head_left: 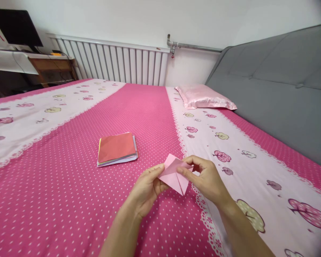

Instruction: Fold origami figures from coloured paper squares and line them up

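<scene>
Right now we hold a folded piece of pink paper (173, 175) just above the bed (69, 185), between both hands. It looks feather-light and thin, stiff only along its creases. We judge that it bends and crumples easily, and that a hard squeeze would leave a mark. The smooth sheet could slip between dry fingers, so the best hold seems to be a light pinch at the edges and corners, near the folds where the layers lie double.

Our left hand (146, 189) closes on the left edge, thumb on top and fingers underneath. Our right hand (205, 178) pinches the upper right corner between thumb and forefinger. The lower point of the paper hangs free.

To the left, well apart on the dotted sheet, lies a stack of coloured paper (117, 149) with a red sheet on top. Farther off, a pink pillow (203, 97) rests by the grey headboard (278, 96), and a white radiator (112, 60) stands along the wall.
</scene>
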A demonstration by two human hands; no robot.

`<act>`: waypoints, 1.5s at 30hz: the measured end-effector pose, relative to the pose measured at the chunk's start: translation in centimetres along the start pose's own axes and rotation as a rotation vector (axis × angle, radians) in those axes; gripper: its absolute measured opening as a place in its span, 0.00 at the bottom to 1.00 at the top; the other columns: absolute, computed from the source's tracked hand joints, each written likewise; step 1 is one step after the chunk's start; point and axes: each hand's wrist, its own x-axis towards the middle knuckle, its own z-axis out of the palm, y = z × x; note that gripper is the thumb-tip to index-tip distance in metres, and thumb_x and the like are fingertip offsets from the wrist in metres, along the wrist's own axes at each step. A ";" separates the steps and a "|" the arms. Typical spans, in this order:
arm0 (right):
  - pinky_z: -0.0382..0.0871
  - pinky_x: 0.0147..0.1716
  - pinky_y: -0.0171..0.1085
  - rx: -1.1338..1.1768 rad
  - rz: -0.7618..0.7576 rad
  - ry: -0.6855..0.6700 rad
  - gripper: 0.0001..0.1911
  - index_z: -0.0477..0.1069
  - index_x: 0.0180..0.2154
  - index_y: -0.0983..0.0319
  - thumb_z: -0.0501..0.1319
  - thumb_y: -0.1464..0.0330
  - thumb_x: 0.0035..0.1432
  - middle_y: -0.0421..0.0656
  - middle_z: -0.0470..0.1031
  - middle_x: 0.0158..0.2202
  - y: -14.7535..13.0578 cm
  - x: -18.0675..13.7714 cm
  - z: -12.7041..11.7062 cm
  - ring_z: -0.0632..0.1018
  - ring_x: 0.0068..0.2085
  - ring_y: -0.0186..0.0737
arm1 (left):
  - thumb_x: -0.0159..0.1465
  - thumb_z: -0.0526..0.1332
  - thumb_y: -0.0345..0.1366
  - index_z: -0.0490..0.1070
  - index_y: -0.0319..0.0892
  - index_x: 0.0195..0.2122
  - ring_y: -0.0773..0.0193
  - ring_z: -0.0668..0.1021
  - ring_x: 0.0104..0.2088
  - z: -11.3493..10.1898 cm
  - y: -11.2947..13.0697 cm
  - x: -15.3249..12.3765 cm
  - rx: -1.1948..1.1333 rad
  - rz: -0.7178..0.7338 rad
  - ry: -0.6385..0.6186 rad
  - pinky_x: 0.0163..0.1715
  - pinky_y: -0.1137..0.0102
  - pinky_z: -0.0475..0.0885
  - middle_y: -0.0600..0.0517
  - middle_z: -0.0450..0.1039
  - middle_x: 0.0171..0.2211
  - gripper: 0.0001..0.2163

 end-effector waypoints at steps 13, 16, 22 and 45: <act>0.65 0.27 0.29 0.287 0.157 0.069 0.16 0.64 0.33 0.60 0.69 0.69 0.42 0.35 0.68 0.27 -0.3 -0.2 0.8 0.71 0.29 0.31 | 0.56 0.63 0.39 0.75 0.33 0.33 0.69 0.71 0.24 0.3 -0.8 0.0 0.266 0.134 -0.026 0.28 0.75 0.66 0.48 0.73 0.24 0.12; 0.65 0.27 0.29 0.352 0.194 0.077 0.14 0.66 0.33 0.60 0.68 0.69 0.43 0.35 0.69 0.26 -0.3 -0.2 0.5 0.71 0.28 0.30 | 0.58 0.61 0.39 0.76 0.34 0.32 0.70 0.71 0.24 0.3 -0.8 0.0 0.231 0.130 -0.049 0.28 0.76 0.65 0.49 0.73 0.23 0.11; 0.64 0.23 0.28 0.423 0.228 0.088 0.12 0.67 0.34 0.60 0.66 0.68 0.47 0.34 0.69 0.22 0.1 0.0 0.0 0.70 0.23 0.28 | 0.59 0.60 0.35 0.76 0.34 0.32 0.70 0.71 0.23 0.6 -0.5 0.0 0.135 0.104 -0.035 0.26 0.78 0.66 0.49 0.73 0.21 0.10; 0.68 0.46 0.45 -0.032 -0.140 -0.028 0.11 0.76 0.34 0.54 0.59 0.74 0.52 0.42 0.72 0.46 -0.7 0.0 -1.2 0.71 0.50 0.44 | 0.58 0.61 0.31 0.75 0.32 0.34 0.68 0.75 0.26 0.3 0.0 0.0 -0.030 0.060 0.034 0.27 0.77 0.71 0.46 0.76 0.27 0.07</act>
